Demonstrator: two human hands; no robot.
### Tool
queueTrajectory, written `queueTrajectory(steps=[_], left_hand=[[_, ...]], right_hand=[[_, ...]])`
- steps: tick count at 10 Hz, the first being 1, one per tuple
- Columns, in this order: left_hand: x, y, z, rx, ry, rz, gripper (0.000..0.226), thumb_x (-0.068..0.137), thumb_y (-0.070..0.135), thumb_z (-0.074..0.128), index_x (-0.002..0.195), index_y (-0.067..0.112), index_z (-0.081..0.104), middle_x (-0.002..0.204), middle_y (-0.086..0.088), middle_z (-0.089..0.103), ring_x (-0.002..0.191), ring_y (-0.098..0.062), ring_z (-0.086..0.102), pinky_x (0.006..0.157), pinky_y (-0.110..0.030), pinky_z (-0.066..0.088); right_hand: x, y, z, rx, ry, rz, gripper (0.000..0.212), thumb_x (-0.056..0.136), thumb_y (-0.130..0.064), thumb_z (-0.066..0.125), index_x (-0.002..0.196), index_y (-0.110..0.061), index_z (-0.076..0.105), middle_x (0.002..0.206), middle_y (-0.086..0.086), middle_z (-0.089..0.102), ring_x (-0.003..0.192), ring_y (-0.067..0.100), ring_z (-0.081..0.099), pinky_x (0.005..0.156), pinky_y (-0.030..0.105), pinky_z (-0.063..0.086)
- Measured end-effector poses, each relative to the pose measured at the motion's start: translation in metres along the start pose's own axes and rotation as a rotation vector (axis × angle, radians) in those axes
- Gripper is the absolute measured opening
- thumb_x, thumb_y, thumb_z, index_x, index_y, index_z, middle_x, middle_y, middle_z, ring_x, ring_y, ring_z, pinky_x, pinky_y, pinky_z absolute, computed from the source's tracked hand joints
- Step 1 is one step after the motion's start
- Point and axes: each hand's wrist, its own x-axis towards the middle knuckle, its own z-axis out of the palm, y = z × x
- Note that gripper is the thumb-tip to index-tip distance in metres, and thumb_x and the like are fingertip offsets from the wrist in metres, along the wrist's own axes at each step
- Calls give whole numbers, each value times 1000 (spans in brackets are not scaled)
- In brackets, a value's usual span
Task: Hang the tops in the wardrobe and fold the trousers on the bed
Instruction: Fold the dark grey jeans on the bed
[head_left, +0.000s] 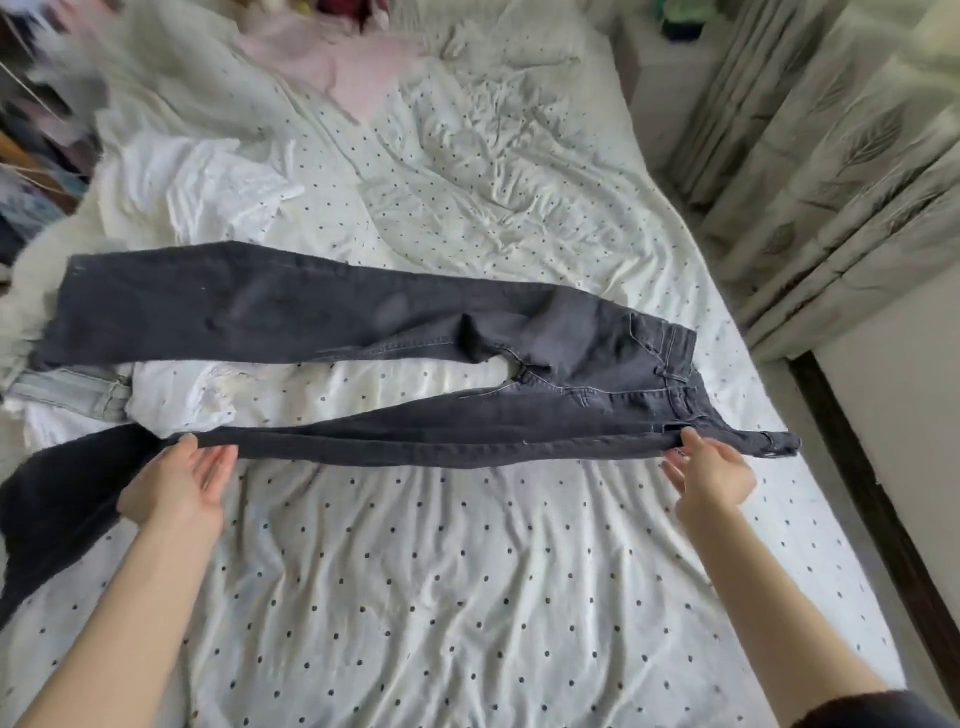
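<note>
My left hand (174, 480) pinches the near leg of the dark grey jeans (322, 306), which lie sideways across the polka-dot bedsheet (415, 597), far leg flat, waistband rightward. My right hand (709, 475) grips that leg's edge beside the waistband.

Polka-dot bed (415, 597) under dark jeans (260, 306), white garment (197, 202), pink top (337, 57).

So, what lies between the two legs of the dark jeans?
In the head view, bare dotted bedsheet and, leftward, a white garment show between the legs of the dark jeans.
</note>
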Motion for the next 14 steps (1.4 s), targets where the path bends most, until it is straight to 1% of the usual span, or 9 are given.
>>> queueTrajectory(steps=[3,4,5,6,8,10,11,13,14], left_hand=[[20,77,156,-183,-200,-17,42,102,10,30,141,-4,30,146,-17,38,132,-22,43,90,-14,44],[64,86,206,88,-214,140,42,102,8,28,142,-5,29,146,-19,38,132,-24,42,79,-9,47],[95,71,246,461,-82,343,37,99,15,35,130,3,49,134,-14,51,124,-29,49,98,-34,44],[93,32,261,978,-186,593,29,98,18,36,108,4,59,114,-15,57,113,-33,50,91,-37,39],[114,-34,253,1607,-601,932,47,101,27,34,147,27,28,158,-3,8,146,-23,2,115,-56,8],[108,-48,299,1720,-827,1102,41,93,51,41,132,39,46,126,13,51,138,-11,22,110,-57,-11],[106,-58,313,1648,-796,1188,14,89,38,58,94,27,65,79,14,46,101,-14,49,114,-54,5],[93,-75,329,1498,-508,1291,20,96,16,46,109,16,62,110,-1,60,108,-24,53,108,-46,21],[78,-98,316,1390,-700,1320,32,98,27,41,127,20,54,128,2,58,122,-21,50,111,-50,19]], right_hand=[[44,-96,131,-9,-146,-105,12,86,-11,64,96,-5,61,81,13,66,56,16,67,43,22,51],[73,-102,171,-28,-154,-109,12,89,-11,60,101,-6,60,91,13,66,63,18,67,51,25,53],[96,-86,201,-195,-209,-170,27,93,-16,53,114,-1,62,97,8,62,86,23,62,78,31,51],[89,-46,213,-585,-302,-492,37,97,-27,44,128,-10,56,120,6,59,116,26,52,93,33,39],[85,10,225,-1135,-565,-1110,41,98,-26,44,139,-21,46,148,1,40,140,22,30,114,44,22],[133,-30,285,-1674,-816,-805,33,97,-33,44,127,-24,55,130,6,56,126,26,45,109,45,27],[135,-31,297,-1469,-568,-1095,23,94,-29,51,110,-20,65,115,4,63,114,25,52,105,41,27],[135,-30,309,-1453,-525,-956,37,99,-35,40,132,-22,51,140,3,45,131,26,37,110,49,22],[125,-5,294,-1373,-491,-952,50,98,-48,28,145,-29,30,155,0,24,143,22,17,114,56,4]])
